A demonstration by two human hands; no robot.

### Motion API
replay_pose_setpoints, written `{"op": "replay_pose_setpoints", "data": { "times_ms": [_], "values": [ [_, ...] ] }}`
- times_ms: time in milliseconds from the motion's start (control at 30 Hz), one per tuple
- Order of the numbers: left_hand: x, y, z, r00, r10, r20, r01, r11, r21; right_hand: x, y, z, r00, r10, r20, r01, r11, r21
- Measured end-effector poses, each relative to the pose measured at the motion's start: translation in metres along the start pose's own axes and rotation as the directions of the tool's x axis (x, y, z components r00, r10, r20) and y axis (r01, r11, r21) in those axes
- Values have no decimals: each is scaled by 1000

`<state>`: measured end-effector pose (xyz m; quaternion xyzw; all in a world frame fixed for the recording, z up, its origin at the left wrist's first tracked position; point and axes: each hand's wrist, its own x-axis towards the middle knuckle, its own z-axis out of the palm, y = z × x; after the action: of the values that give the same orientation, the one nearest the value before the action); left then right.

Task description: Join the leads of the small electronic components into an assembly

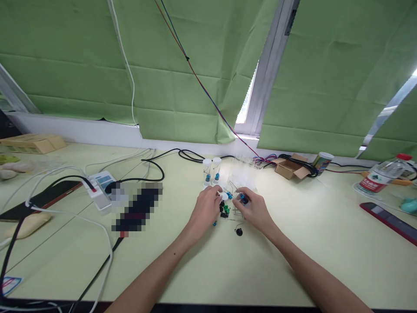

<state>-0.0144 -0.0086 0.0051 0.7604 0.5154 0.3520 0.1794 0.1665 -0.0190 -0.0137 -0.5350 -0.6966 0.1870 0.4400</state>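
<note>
Both my hands meet over a small cluster of electronic parts [224, 209] in the middle of a pale green table [293, 261]. My left hand [206, 207] pinches a small white piece near the cluster. My right hand [253, 207] holds a small blue component [243, 198] between its fingertips. Black and green parts lie between the hands, and a small black round part [239, 231] rests just in front of them. Two clear vials with white caps [211, 171], each with a blue part inside, stand upright right behind my hands.
Black and white cables [97, 226], a white power adapter [101, 186] and a blurred dark object lie left. An open cardboard box [288, 168], a cup [322, 161], a water bottle [379, 177] and a red-edged phone [389, 221] sit right. Green blinds hang behind.
</note>
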Motion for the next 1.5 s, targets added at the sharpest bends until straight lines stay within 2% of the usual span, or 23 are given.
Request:
{"op": "replay_pose_setpoints", "data": {
  "times_ms": [100, 200, 333, 433, 567, 833, 1100, 1300, 1500],
  "values": [
    [6, -1, -1, 992, -116, -47, 101, 963, -248, 0, 1, 1, 1000, -28, 6, 28, 1000, -6],
    [10, -1, -2, 983, -179, -32, 147, 886, -440, -1, 2, 2, 999, -49, 17, 49, 999, -20],
    [12, -1, -3, 963, -269, -1, 214, 769, -603, -1, 2, 2, 998, -61, 27, 62, 998, -28],
    [12, -2, -2, 946, -322, -20, 228, 713, -663, -1, 1, 2, 997, -66, 35, 67, 997, -37],
    [12, -1, -3, 937, -347, -35, 229, 689, -687, -2, -1, 1, 993, -101, 64, 105, 992, -69],
    [11, -1, -2, 952, -299, -68, 188, 742, -644, -2, -2, 1, 987, -133, 87, 142, 984, -108],
    [9, 2, 0, 973, -201, -115, 104, 823, -558, -4, -1, 2, 985, -140, 96, 148, 986, -82],
    [3, 9, 2, 984, -156, -89, 70, 788, -612, -5, -4, 1, 987, -135, 90, 140, 989, -49],
    [3, 10, 3, 985, -132, -109, 43, 805, -592, -6, -7, 1, 987, -136, 82, 139, 989, -40]
  ]
}}
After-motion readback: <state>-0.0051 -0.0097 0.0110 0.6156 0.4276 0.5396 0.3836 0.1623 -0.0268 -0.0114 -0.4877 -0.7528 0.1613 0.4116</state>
